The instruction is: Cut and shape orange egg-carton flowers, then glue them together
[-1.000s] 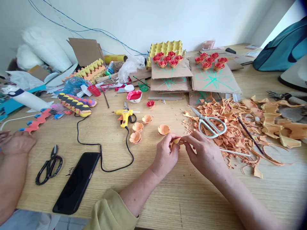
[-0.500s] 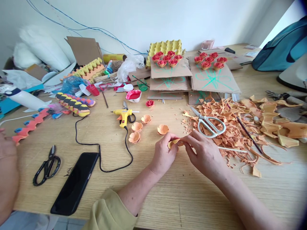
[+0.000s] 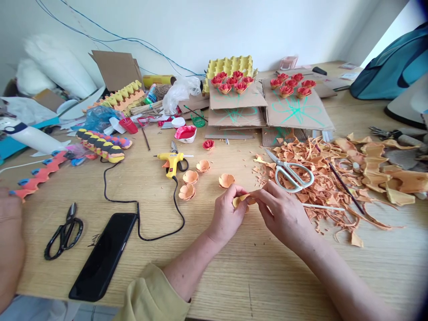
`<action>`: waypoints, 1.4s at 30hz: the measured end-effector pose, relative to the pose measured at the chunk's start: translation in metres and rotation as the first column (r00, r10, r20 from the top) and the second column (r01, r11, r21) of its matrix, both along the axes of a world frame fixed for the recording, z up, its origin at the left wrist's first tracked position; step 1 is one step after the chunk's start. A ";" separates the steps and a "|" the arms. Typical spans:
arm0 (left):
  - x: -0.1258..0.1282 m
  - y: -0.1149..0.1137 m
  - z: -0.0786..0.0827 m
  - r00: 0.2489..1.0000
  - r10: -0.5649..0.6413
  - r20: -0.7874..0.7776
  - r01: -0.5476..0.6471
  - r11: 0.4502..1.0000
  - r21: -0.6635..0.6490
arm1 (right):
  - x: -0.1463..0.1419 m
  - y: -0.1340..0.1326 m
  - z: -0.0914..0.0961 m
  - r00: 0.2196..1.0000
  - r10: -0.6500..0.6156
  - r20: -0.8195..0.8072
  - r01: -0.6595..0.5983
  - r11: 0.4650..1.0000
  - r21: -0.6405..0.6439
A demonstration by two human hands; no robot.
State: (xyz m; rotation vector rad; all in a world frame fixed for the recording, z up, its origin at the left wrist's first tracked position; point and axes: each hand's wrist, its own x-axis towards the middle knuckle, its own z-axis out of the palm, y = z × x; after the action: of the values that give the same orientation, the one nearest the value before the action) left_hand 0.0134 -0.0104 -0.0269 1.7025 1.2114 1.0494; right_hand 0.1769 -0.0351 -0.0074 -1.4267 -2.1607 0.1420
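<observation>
Between both hands is a small orange egg-carton cup (image 3: 240,200), cut into petal shapes and partly hidden by fingers. My left hand (image 3: 229,214) pinches its left side. The fingers of my right hand (image 3: 281,209) close on its right edge. Just beyond them on the table sits an orange petal cup (image 3: 227,180). Several more lie to the left, among them a cup (image 3: 190,177) behind another cup (image 3: 186,191). A single red-painted flower (image 3: 208,144) rests farther back.
A yellow glue gun (image 3: 171,162) lies left, its black cord curving past a phone (image 3: 103,258) and black scissors (image 3: 64,232). White-handled scissors (image 3: 294,176) rest on orange scraps (image 3: 324,178). Red flowers stand on cardboard (image 3: 297,109) behind. Another person's arm (image 3: 10,249) is at the left edge.
Both hands keep hold of the cup in nearly the same place. The other person's hand at the left edge has shifted slightly.
</observation>
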 end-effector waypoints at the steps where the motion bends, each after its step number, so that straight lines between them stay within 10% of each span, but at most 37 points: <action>1: 0.000 0.000 0.000 1.000 -0.001 -0.001 0.001 1.000 -0.003 | 0.000 0.000 0.000 1.000 0.000 -0.001 0.000 1.000 0.006; 42: 0.001 0.001 -0.007 0.984 -0.065 0.167 0.064 0.998 0.008 | 0.002 0.002 0.003 1.000 -0.007 0.010 0.006 0.999 0.043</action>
State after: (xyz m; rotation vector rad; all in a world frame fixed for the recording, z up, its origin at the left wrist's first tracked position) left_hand 0.0144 -0.0099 -0.0339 1.6097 1.0418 1.1310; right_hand 0.1788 -0.0333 -0.0046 -1.4131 -2.1543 0.0857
